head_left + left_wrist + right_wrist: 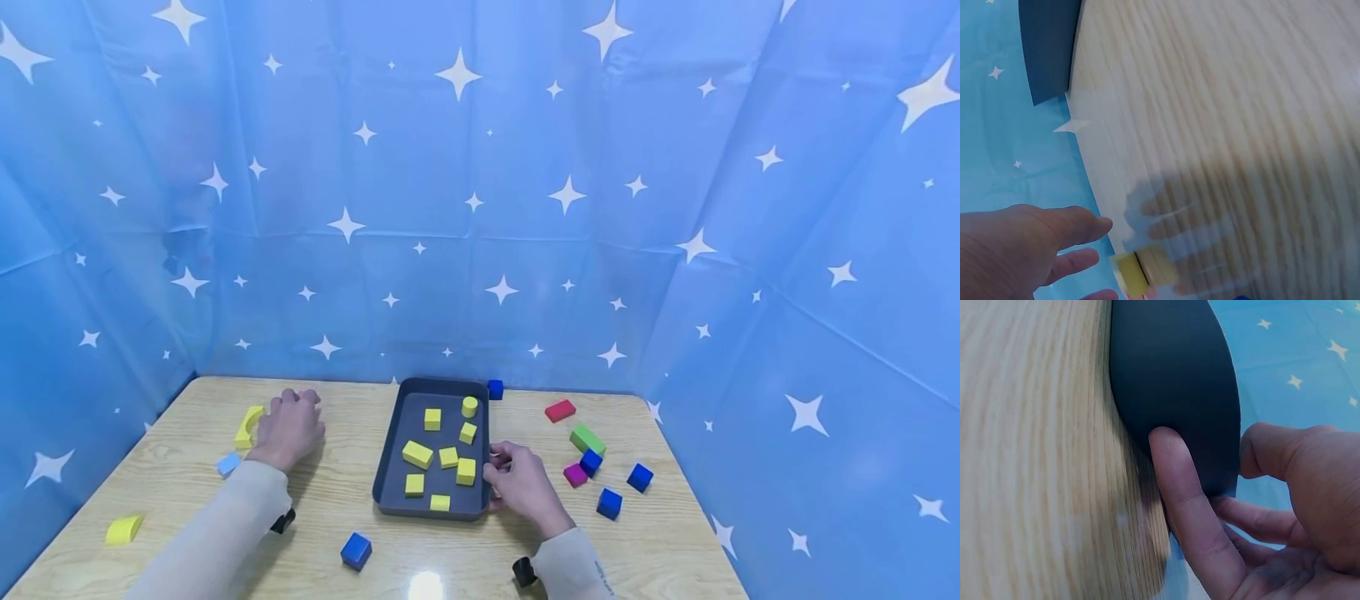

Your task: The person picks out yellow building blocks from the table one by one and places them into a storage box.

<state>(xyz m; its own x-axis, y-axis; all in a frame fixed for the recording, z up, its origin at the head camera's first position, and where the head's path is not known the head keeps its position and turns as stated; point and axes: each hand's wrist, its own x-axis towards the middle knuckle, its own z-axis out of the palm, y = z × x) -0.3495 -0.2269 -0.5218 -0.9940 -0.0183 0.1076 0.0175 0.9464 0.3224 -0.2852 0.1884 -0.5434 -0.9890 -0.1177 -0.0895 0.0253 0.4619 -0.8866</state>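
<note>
A dark grey tray [385, 475] holding several yellow blocks [417, 454] sits mid-table. At its right side, my right hand [525, 485] grips the tray wall. In the right wrist view, a fingertip [1169, 447] presses the outer wall [1172, 369] while the thumb is at the rim. My left hand [289, 423] is over the table's left part, beside a yellow arch block [246, 429]. The left wrist view has its fingers apart and extended, with the yellow block [1130, 275] just beyond the fingertips and nothing held.
A light blue block [228, 464] and a yellow curved block [124, 529] lie on the left. One blue cube [356, 551] is in front, another [496, 389] behind the tray. Right of it are red [560, 410], green [588, 438], magenta [575, 475] and several blue blocks [610, 503]. Starry curtains [420, 200] border the table.
</note>
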